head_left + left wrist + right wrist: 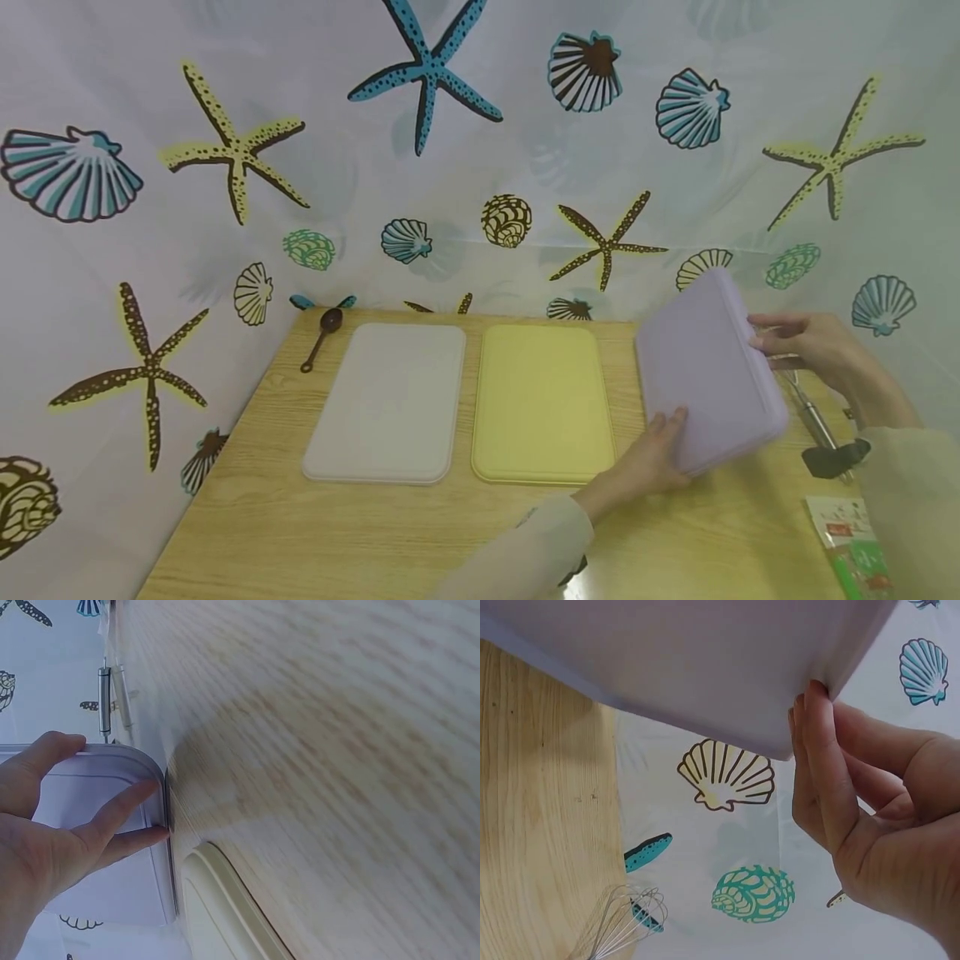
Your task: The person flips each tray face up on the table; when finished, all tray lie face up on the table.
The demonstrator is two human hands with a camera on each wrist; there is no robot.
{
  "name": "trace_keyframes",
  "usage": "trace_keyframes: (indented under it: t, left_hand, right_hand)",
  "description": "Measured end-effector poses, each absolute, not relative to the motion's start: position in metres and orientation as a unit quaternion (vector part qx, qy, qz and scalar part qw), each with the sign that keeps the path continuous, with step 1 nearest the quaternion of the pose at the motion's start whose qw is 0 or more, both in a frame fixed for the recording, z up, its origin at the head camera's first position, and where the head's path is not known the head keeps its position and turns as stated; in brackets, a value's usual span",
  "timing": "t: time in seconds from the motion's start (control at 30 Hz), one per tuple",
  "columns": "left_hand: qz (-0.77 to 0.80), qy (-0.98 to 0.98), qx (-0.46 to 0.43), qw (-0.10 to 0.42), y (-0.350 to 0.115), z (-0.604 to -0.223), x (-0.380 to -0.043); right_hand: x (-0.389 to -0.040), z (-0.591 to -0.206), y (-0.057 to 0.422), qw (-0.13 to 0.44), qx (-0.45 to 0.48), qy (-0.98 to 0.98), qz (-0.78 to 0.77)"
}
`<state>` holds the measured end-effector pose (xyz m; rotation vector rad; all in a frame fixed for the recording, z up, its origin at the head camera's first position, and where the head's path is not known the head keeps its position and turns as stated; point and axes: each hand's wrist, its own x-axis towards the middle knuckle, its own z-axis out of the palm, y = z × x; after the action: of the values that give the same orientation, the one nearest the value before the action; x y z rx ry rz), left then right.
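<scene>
A pale purple tray (697, 367) leans at a steep tilt at the right of the table, its right side raised and its left edge low, by the tabletop. High on the raised edge my right hand (821, 346) pinches it between thumb and fingers. My left hand (652, 458) holds the near left corner; in the left wrist view its thumb lies on the rim and its fingertips reach the low edge. To the left lie a yellow tray (542, 404) and a white tray (386, 404), flat and side by side.
A dark brown spoon (322, 337) lies at the table's back left. Right of the purple tray is a metal-handled whisk (817, 421), its wires visible in the right wrist view (622, 922). A printed packet (851, 542) lies at the front right. A shell-patterned curtain (450, 167) hangs behind the table.
</scene>
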<state>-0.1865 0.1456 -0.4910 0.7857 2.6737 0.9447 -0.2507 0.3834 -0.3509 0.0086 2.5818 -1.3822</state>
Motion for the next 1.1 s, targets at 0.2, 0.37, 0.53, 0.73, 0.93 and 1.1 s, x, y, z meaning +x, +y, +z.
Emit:
trace_keyframes:
  t: [0.2,0.37,0.53,0.73,0.93,1.1]
  left_hand:
    - [0.334,0.899,0.264,0.103,0.149,-0.486,-0.183]
    - [0.351,0.893,0.264,0.100,0.151,-0.483,-0.181]
    - [0.368,0.884,0.273,0.090,0.153,-0.486,-0.180]
    - [0.368,0.880,0.293,0.060,0.155,-0.487,-0.179]
    - [0.390,0.865,0.313,0.034,0.152,-0.474,-0.180]
    - [0.408,0.848,0.339,0.010,0.149,-0.452,-0.181]
  right_hand:
    - [-0.251,-0.345,0.374,0.103,0.007,0.881,-0.461]
    - [-0.253,-0.342,0.367,0.106,0.000,0.871,-0.480]
    - [-0.254,-0.342,0.362,0.112,0.007,0.863,-0.493]
    - [-0.256,-0.341,0.356,0.114,0.013,0.854,-0.508]
    - [-0.256,-0.337,0.348,0.110,0.014,0.853,-0.510]
    - [-0.255,-0.332,0.341,0.115,0.012,0.837,-0.535]
